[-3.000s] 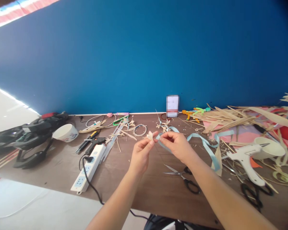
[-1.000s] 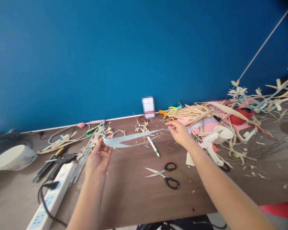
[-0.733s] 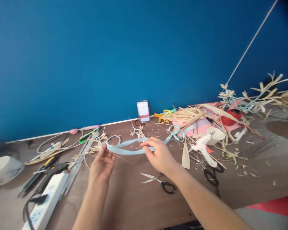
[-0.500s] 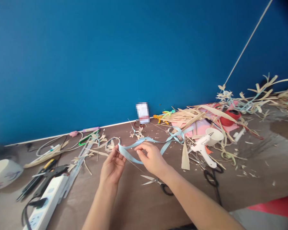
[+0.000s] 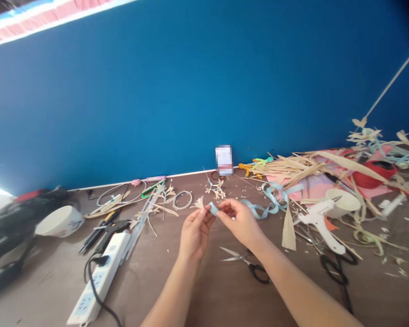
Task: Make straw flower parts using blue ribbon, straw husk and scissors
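Note:
My left hand [image 5: 195, 234] is closed in a pinch around the base of a small pale flower [image 5: 199, 203] that looks made of dried husk. A light blue ribbon [image 5: 213, 209] spans the short gap between my two hands. My right hand [image 5: 241, 222] pinches this ribbon close to the left fingertips. The ribbon's loose, curled length [image 5: 274, 206] trails out behind the right hand over the table. Just below my hands lie scissors [image 5: 240, 257] with open blades and black handles, partly under my right forearm.
On the left lie a power strip [image 5: 100, 277], a black glue gun [image 5: 111, 234] and a white bowl [image 5: 60, 221]. A white glue gun [image 5: 322, 222], a paper cup [image 5: 344, 203], husk strips [image 5: 289, 168] and black-handled scissors [image 5: 334, 268] crowd the right. A wire ring [image 5: 182, 200] lies ahead.
My right hand has come closer to my left, and the wide ribbon loop between them is now a short piece. The view has shifted left, so things on the table appear further right.

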Tool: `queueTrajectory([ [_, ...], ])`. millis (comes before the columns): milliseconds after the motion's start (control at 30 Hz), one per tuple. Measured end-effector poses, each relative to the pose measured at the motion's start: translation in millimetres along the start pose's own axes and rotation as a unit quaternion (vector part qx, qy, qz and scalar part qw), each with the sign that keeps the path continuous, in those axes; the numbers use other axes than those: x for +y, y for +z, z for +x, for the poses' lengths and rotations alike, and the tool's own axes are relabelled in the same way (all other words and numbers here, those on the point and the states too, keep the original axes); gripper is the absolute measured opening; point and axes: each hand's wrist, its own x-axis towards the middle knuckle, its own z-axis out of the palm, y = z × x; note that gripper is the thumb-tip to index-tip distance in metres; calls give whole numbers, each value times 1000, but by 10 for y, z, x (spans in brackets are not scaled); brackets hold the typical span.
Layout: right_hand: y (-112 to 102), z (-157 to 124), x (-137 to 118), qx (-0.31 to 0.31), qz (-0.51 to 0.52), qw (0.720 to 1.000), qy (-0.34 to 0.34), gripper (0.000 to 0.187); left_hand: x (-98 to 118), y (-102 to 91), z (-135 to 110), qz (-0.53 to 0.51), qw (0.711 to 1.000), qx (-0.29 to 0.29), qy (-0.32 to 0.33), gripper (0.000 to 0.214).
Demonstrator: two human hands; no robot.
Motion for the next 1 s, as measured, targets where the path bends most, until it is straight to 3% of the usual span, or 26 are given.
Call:
queueTrajectory([
  [633,6,-37,-62,-18,-30,999,2,9,-69,-51,-67,54,998,-15,18,12],
  [767,16,-45,-51,-15,-26,1000,6,11,-44,-31,-98,90,994,-12,68,10],
  [867,19,-35,-64,-13,-25,1000,3,13,-24,-15,-112,125,987,-31,102,10],
  [1000,2,-18,-113,-26,-7,1000,-4,14,4,-2,-111,109,988,-73,80,9],
])
